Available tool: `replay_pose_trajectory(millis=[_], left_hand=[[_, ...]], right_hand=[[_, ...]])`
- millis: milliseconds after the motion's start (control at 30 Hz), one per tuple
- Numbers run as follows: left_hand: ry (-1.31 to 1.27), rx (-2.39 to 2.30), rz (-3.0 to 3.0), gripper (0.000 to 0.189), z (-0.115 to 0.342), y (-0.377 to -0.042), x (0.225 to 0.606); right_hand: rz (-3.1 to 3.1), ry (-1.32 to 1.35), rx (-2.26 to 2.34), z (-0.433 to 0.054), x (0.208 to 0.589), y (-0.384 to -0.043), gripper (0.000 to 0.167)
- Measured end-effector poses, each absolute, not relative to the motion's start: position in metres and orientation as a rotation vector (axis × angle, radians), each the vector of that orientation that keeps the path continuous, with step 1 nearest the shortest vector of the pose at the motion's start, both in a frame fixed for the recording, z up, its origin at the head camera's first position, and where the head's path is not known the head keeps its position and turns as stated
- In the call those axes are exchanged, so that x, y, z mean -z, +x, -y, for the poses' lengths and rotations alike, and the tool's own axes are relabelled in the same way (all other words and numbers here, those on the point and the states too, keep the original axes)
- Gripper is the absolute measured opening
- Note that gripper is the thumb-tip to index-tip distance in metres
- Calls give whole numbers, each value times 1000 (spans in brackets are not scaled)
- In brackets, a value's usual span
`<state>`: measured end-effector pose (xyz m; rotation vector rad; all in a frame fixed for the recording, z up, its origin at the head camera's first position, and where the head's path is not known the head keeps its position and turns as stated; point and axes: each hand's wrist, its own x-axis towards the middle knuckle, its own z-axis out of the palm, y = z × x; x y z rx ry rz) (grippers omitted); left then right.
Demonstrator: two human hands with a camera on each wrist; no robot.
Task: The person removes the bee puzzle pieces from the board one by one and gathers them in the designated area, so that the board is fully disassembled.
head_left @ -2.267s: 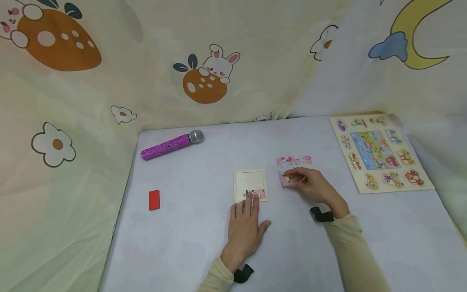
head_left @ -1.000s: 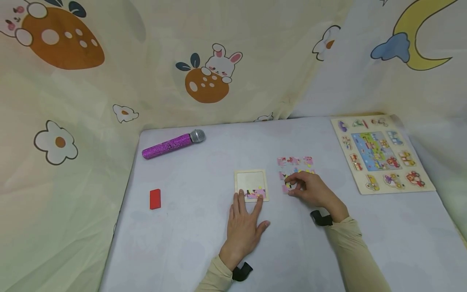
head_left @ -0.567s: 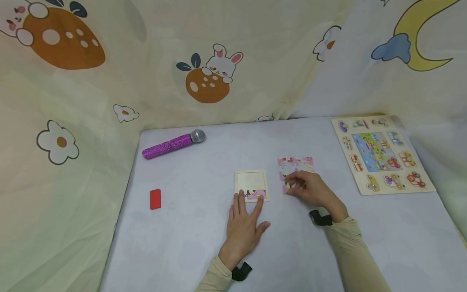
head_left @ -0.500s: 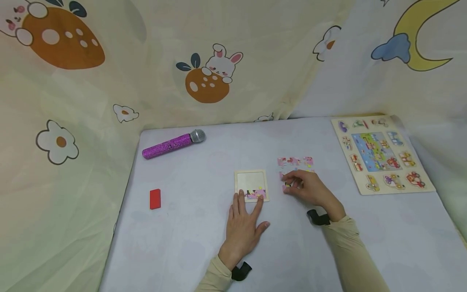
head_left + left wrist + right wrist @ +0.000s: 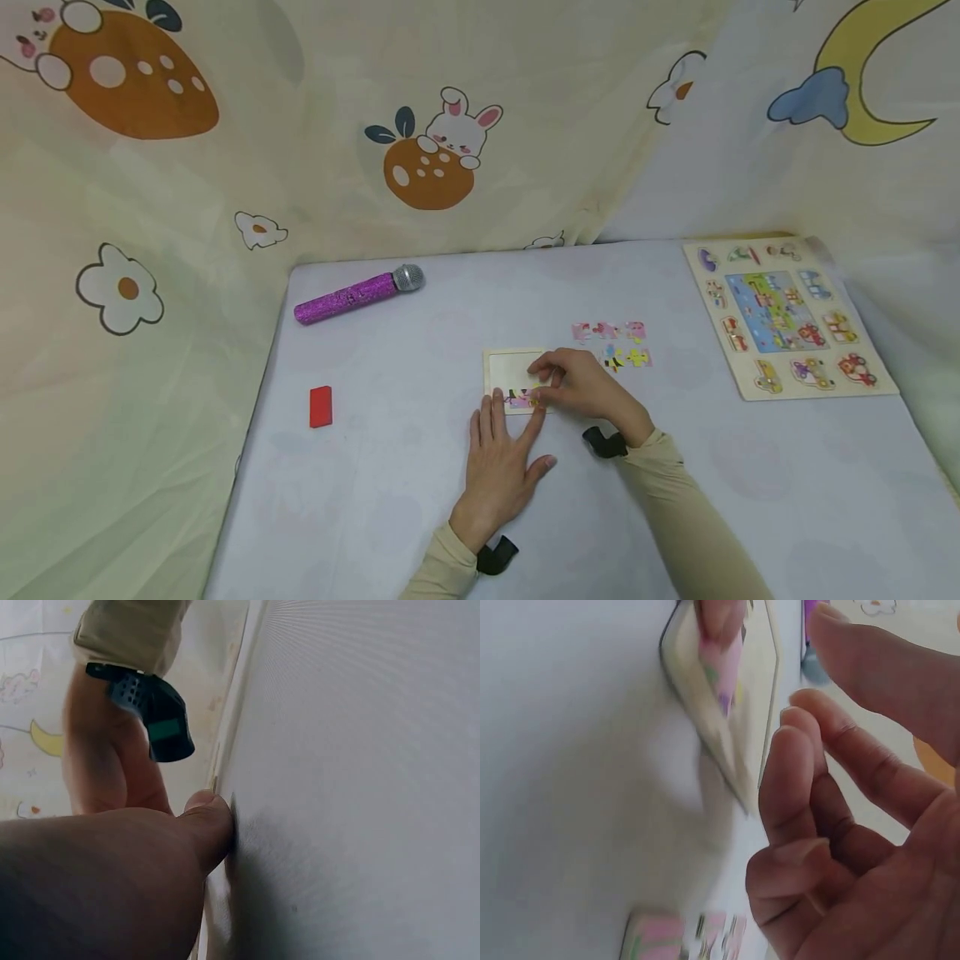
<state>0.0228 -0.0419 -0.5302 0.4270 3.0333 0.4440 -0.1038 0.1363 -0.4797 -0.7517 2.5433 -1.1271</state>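
My left hand (image 5: 498, 467) lies palm down with fingers straight. Its fingertips press the lower edge of a small pale wooden puzzle frame (image 5: 513, 360), near a row of pink puzzle pieces (image 5: 516, 399) inside. From the right, my right hand (image 5: 588, 387) reaches over the frame's right side, its thumb beside that row. The right wrist view shows its thumb apart from the bent fingers (image 5: 787, 765), with background and no piece visible between them. Loose puzzle pieces (image 5: 604, 331) lie in rows right of the frame, partly hidden by the right hand.
A purple glittery microphone (image 5: 352, 300) lies at the back left of the table. A red block (image 5: 320, 407) sits at the left. At the back right lies a larger picture puzzle board (image 5: 776, 312). Patterned cloth (image 5: 322, 150) hangs behind the table.
My right hand has moved left from the loose puzzle pieces to the frame. My left hand stays at the frame, one finger shifted slightly right.
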Motion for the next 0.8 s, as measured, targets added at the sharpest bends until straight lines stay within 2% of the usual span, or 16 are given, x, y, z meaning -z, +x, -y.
replay_pose_trajectory(millis=[800], left_hand=[[435,-442,-3013,68,43,23,529]], right_hand=[[-2549,-640,839,-99,479,-100,24]])
